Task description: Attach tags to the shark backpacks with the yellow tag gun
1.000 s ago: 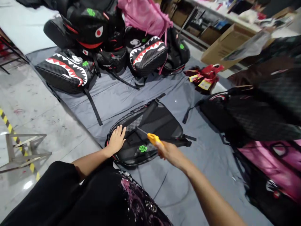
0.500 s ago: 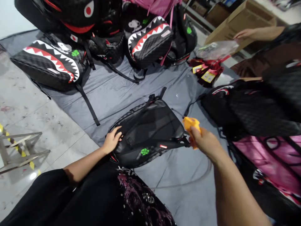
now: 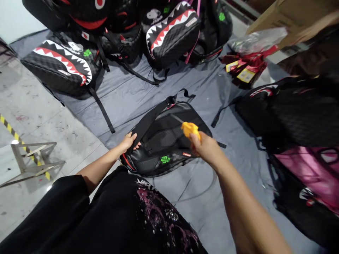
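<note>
A black backpack (image 3: 165, 135) lies on the grey sheet in front of me, its back panel and straps facing up. A green patch and a small red label show on its near side. My left hand (image 3: 129, 142) is closed round one shoulder strap (image 3: 148, 121) at the bag's left end. In my right hand (image 3: 202, 143) is an orange air blow gun (image 3: 190, 129), gripped by its handle above the bag's right part. Its thin nozzle points left over the back panel. A blurred hose hangs below that hand.
Shark-mouth backpacks (image 3: 172, 33) stand along the far side, another (image 3: 63, 67) at the left. More black bags (image 3: 291, 109) and a pink one (image 3: 312, 169) are piled at right. Red packets (image 3: 246, 67) lie by a cardboard box (image 3: 293, 21); a co-worker's blurred arm is there.
My right hand has moved the air blow gun left, from beyond the bag's right end to above the bag. My left hand has closed on the shoulder strap, which is now raised.
</note>
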`<state>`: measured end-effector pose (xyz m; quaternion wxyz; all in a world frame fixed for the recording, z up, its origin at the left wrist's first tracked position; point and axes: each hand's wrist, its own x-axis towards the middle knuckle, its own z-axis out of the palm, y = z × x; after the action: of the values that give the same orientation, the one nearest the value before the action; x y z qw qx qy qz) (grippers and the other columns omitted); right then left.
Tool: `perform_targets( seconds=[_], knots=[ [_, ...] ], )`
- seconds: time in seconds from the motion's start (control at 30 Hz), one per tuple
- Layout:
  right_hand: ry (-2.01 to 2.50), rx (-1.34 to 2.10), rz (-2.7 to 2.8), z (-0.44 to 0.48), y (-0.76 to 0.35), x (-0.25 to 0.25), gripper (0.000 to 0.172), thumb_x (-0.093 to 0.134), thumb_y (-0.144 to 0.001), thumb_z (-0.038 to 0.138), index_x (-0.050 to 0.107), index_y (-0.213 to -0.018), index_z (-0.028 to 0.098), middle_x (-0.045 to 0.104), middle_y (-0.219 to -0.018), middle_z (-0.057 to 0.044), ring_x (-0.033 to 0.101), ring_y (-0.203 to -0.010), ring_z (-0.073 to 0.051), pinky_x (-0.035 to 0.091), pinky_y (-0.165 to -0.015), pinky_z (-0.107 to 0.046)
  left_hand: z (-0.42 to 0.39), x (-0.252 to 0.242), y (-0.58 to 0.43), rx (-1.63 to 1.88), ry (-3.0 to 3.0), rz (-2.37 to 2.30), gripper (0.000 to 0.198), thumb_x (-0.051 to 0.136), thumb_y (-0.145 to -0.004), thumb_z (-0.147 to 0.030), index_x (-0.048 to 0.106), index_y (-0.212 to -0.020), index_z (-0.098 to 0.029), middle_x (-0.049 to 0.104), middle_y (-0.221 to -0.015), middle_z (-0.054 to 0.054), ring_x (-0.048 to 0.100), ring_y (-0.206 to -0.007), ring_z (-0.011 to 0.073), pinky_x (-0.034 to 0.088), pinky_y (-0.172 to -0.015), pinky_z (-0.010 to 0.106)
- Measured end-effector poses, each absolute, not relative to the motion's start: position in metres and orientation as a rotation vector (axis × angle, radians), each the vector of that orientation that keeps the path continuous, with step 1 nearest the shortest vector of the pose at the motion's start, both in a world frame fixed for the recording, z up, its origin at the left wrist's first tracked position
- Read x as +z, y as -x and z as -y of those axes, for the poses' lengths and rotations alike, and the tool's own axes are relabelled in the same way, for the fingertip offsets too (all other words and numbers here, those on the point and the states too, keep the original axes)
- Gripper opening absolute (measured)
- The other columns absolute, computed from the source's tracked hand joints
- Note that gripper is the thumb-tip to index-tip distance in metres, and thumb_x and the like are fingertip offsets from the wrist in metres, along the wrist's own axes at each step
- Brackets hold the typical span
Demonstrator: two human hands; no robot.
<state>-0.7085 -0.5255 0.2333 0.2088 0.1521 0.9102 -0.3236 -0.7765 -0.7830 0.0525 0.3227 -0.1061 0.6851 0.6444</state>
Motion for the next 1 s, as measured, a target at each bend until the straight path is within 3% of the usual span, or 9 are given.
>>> perform_targets(
  seconds=[0.13,0.2,0.3,0.47,0.57,0.67,0.77,0.87,1.0],
  knots=[
    [-0.262,-0.838,-2.376,0.518,0.696,0.240,0.034,0.041,-0.095,0.050,0.055,-0.089,0.020,0.064,-0.061,-0.001,0.058,-0.047,-0.015,0.041,-0.046,-0.024,0.774,0.059,0.748,1.245,-0.297,-2.528,0.048,0.046,-0.095,-0.026,0.043,-0.143,-0.023,0.064,-0.114,0.015,0.066,-0.099,0.0252,0.051,-0.087,0.042],
    [-0.499,-0.572,-2.532,0.502,0.686,0.246,0.033,0.040,-0.097,0.046,0.057,-0.094,0.018,0.065,-0.063,-0.004,0.059,-0.049,-0.016,0.041,-0.049,-0.026,0.768,0.065,0.729,0.935,-0.553,-2.804,0.058,0.053,-0.092,-0.024,0.039,-0.148,-0.029,0.044,-0.145,0.018,0.047,-0.130,0.0356,0.038,-0.104,0.054],
    [-0.804,-0.310,-2.572,0.475,0.662,0.253,0.032,0.039,-0.098,0.041,0.058,-0.098,0.016,0.065,-0.063,-0.007,0.060,-0.050,-0.017,0.039,-0.051,-0.028,0.755,0.073,0.696,0.747,-0.885,-2.895,0.062,0.055,-0.092,-0.034,0.035,-0.151,-0.028,0.018,-0.161,0.018,0.023,-0.145,0.0398,0.025,-0.112,0.058],
    [-0.857,-0.416,-2.446,0.456,0.614,0.257,0.029,0.039,-0.098,0.042,0.056,-0.091,0.019,0.065,-0.064,-0.004,0.058,-0.047,-0.015,0.039,-0.045,-0.026,0.720,0.064,0.655,0.597,-1.213,-2.667,0.084,0.069,-0.082,-0.046,0.030,-0.152,-0.021,0.028,-0.156,0.022,0.036,-0.135,0.0389,0.037,-0.104,0.051],
    [-0.759,-0.603,-2.384,0.453,0.584,0.260,0.030,0.041,-0.097,0.043,0.053,-0.084,0.019,0.063,-0.062,-0.003,0.057,-0.046,-0.014,0.043,-0.046,-0.025,0.706,0.057,0.651,0.535,-1.121,-2.726,0.074,0.067,-0.084,-0.033,0.036,-0.150,-0.019,0.042,-0.147,0.022,0.044,-0.127,0.0373,0.042,-0.098,0.049],
    [-0.797,-0.691,-2.391,0.447,0.551,0.260,0.032,0.040,-0.095,0.045,0.053,-0.080,0.020,0.062,-0.058,-0.002,0.057,-0.044,-0.014,0.042,-0.044,-0.025,0.706,0.057,0.662,0.854,-0.989,-2.677,0.054,0.057,-0.090,-0.029,0.048,-0.142,-0.018,0.054,-0.137,0.019,0.051,-0.120,0.0334,0.043,-0.097,0.046],
    [-0.787,-0.803,-2.380,0.440,0.523,0.254,0.037,0.040,-0.093,0.051,0.054,-0.080,0.019,0.062,-0.056,-0.002,0.057,-0.044,-0.014,0.042,-0.044,-0.026,0.708,0.063,0.680,1.400,-0.484,-2.321,0.040,0.041,-0.098,-0.040,0.059,-0.126,-0.017,0.071,-0.101,0.014,0.064,-0.082,0.0213,0.050,-0.079,0.034],
    [-0.645,-0.938,-2.391,0.437,0.508,0.245,0.044,0.038,-0.091,0.059,0.052,-0.077,0.020,0.061,-0.055,-0.001,0.055,-0.044,-0.013,0.043,-0.047,-0.025,0.700,0.068,0.685,1.494,0.037,-1.841,0.051,0.028,-0.100,-0.049,0.061,-0.115,-0.013,0.067,-0.069,0.007,0.051,-0.046,0.0126,0.044,-0.054,0.026],
    [-0.782,-0.743,-2.630,0.436,0.509,0.239,0.039,0.036,-0.095,0.051,0.052,-0.078,0.019,0.059,-0.056,0.000,0.054,-0.044,-0.012,0.040,-0.050,-0.024,0.677,0.069,0.658,1.413,-0.083,-2.081,0.046,0.030,-0.101,-0.042,0.055,-0.131,-0.019,0.069,-0.093,0.009,0.060,-0.062,0.0137,0.048,-0.064,0.027]
  ],
)
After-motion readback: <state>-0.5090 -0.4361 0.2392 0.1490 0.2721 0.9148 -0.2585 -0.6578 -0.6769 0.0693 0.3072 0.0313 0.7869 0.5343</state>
